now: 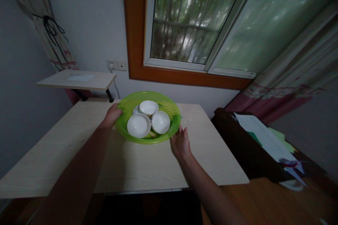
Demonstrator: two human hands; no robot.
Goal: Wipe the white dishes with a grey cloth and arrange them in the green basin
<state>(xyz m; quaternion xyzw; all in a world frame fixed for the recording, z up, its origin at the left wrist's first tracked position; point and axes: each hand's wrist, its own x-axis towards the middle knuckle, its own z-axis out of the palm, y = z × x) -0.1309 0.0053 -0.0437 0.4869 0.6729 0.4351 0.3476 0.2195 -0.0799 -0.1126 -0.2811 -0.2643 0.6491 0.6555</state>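
A green plastic basket (173,107) is between my two hands over the table, its open top facing me. My left hand (113,115) is closed on its left rim, with the fingers partly hidden behind it. My right hand (182,143) holds the lower right side, fingers against the wall and thumb pointing up, off the rim. Inside are a large white bowl (138,126), a white bowl at the right (161,122) and another white bowl at the back (149,107). A white dish edge (136,110) and the ends of chopsticks (152,134) show beneath them.
The pale wooden table (155,167) stands against the wall under a window (185,17). A small raised shelf (79,79) with a paper label is at the back left, near a wall socket (116,65). Papers (264,137) lie on a dark piece of furniture (237,147) at the right.
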